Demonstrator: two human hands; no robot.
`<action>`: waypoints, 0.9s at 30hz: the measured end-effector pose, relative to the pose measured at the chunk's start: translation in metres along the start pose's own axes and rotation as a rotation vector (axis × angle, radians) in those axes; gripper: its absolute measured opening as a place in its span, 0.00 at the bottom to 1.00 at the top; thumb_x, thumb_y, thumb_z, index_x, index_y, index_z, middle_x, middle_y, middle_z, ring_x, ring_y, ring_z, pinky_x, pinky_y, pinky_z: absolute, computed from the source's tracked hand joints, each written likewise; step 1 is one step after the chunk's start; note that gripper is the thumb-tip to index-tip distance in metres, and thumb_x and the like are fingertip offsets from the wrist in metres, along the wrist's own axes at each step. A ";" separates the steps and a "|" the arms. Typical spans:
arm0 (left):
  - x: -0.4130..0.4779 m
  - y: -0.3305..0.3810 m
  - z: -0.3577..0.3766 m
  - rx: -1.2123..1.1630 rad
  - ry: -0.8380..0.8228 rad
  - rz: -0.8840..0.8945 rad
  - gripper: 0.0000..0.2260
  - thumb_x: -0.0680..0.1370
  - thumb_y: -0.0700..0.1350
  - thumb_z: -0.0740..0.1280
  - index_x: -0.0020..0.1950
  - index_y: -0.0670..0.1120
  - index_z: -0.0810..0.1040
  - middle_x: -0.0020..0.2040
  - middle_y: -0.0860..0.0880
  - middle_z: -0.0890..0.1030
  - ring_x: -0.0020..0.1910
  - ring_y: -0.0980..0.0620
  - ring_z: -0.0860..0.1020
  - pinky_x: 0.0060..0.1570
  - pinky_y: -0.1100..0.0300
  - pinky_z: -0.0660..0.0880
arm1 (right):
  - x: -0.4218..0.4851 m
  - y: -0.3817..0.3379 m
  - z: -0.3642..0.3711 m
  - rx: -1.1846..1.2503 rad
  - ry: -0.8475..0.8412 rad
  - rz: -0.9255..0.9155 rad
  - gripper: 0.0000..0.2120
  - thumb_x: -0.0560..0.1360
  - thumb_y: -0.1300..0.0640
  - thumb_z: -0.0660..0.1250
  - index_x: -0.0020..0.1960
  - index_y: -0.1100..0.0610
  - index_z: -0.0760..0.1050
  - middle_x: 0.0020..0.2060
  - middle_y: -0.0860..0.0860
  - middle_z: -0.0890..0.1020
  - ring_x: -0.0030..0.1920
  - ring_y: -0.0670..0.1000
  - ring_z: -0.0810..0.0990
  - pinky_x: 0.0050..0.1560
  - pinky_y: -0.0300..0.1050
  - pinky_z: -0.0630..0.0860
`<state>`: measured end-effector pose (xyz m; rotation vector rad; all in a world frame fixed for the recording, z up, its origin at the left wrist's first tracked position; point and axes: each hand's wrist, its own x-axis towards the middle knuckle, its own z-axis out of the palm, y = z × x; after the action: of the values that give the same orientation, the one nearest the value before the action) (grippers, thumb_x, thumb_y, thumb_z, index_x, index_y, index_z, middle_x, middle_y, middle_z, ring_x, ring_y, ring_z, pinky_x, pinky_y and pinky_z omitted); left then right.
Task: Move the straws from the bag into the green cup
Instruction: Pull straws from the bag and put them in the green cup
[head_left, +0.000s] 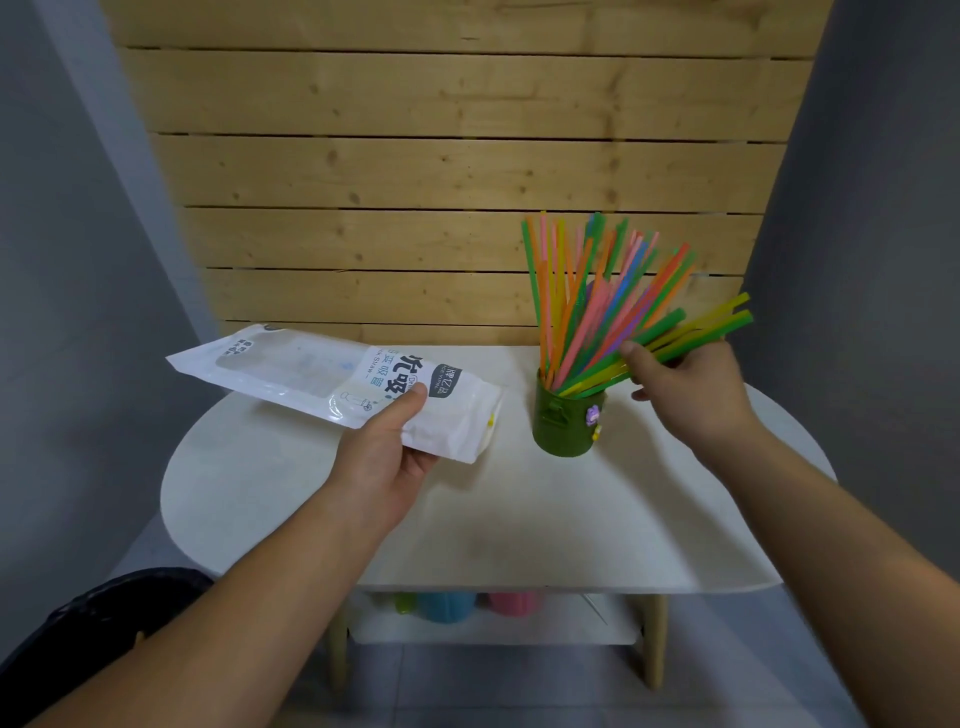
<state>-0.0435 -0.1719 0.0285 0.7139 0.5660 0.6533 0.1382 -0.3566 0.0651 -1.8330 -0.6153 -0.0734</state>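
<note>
The bag (332, 379) is clamped by the left hand (384, 457), thumb on top; straws (597, 312) in the green cup (566, 426) are pinched by the right hand (685, 389).

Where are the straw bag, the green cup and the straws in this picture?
straw bag (291, 371): head view, on its clear window.
green cup (563, 431): head view, on its front wall.
straws (597, 312): head view, on the fanned bundle above the cup.

The bag (311, 374) is smooth, shiny plastic. The straws (582, 312) are smooth plastic. The desk (519, 519) looks matt and smooth. Behind the desk, the wall (415, 171) is bare wood planks.
</note>
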 end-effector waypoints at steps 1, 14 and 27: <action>0.000 0.000 -0.001 0.002 -0.005 0.001 0.15 0.77 0.37 0.71 0.64 0.45 0.79 0.54 0.47 0.87 0.51 0.51 0.86 0.47 0.55 0.84 | 0.001 0.001 0.002 -0.001 -0.015 0.014 0.08 0.77 0.57 0.70 0.40 0.48 0.77 0.39 0.59 0.84 0.34 0.53 0.83 0.42 0.58 0.83; 0.000 0.000 0.000 0.006 -0.015 -0.017 0.15 0.77 0.37 0.71 0.64 0.44 0.79 0.53 0.47 0.87 0.48 0.52 0.87 0.39 0.58 0.84 | 0.022 0.016 0.003 0.163 -0.117 0.138 0.06 0.77 0.61 0.70 0.53 0.60 0.80 0.40 0.55 0.83 0.37 0.51 0.81 0.39 0.44 0.84; -0.001 -0.001 0.003 0.016 -0.053 0.030 0.17 0.78 0.37 0.70 0.66 0.44 0.78 0.56 0.47 0.87 0.48 0.52 0.86 0.39 0.58 0.83 | -0.004 0.031 -0.008 0.094 -0.190 0.329 0.19 0.71 0.53 0.76 0.55 0.63 0.76 0.42 0.58 0.81 0.40 0.55 0.83 0.41 0.51 0.84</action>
<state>-0.0416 -0.1747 0.0302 0.7535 0.5126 0.6570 0.1508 -0.3723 0.0395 -1.8386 -0.4316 0.3468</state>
